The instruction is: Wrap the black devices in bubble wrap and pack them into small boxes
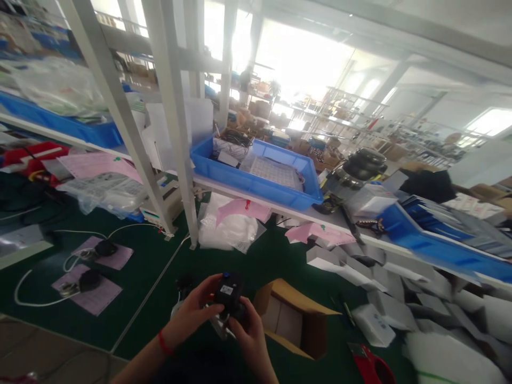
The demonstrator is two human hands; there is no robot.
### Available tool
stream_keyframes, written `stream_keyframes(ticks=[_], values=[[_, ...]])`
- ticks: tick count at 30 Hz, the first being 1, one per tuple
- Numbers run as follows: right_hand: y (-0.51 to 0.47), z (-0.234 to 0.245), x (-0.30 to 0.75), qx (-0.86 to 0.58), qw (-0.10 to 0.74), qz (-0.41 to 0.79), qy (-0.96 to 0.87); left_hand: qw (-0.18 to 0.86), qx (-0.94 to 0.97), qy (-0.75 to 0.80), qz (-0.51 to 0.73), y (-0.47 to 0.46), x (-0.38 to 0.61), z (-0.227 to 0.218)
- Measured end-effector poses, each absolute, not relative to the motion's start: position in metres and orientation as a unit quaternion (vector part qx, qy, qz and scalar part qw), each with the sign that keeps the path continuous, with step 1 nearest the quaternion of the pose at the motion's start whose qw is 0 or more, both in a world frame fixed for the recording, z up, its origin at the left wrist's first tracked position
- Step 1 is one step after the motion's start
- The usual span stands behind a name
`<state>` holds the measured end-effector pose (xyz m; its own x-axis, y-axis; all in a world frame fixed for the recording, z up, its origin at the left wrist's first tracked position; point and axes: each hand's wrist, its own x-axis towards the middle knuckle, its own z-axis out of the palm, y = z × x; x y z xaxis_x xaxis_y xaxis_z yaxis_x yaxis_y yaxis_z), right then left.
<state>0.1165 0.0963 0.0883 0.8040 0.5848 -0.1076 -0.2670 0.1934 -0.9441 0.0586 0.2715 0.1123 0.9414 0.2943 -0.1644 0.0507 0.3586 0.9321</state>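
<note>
Both my hands hold a small black box-shaped device (232, 288) with a white label and a blue spot on its top edge. My left hand (197, 305), with a red band at the wrist, grips it from the left. On the right and lower side, my right hand (248, 324) is closed around it. Some pale or metallic part shows below the device, but I cannot make out its kind. Just right of my hands stands an open cardboard box (317, 328) with flat pale pieces inside. A dark object (184, 285) lies behind my left hand, blurred.
A red tape dispenser (370, 365) lies at the front right. Several white boxes (374, 325) are piled along the right. Blue trays (256, 184) stand on the shelf above. Two pink sheets with black cabled devices (88, 280) lie left. Shelf posts (182, 160) rise from the green table.
</note>
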Motion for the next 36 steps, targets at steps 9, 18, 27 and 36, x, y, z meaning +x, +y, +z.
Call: stream_keyframes(ticks=[9,18,27,36], values=[[0.102,0.105,0.118,-0.374,0.81,0.449,-0.048,0.821,0.481,0.289,0.107,0.236,0.066,0.167],[0.088,0.115,0.108,-0.397,0.785,0.474,-0.035,0.809,0.457,0.328,0.172,0.223,0.076,0.165],[0.087,0.111,0.119,-0.493,0.796,0.348,-0.05,0.81,0.463,0.317,0.169,0.207,0.082,0.161],[0.077,0.109,0.14,-0.498,0.818,0.262,-0.12,0.748,0.633,0.131,0.152,0.208,0.073,0.181]])
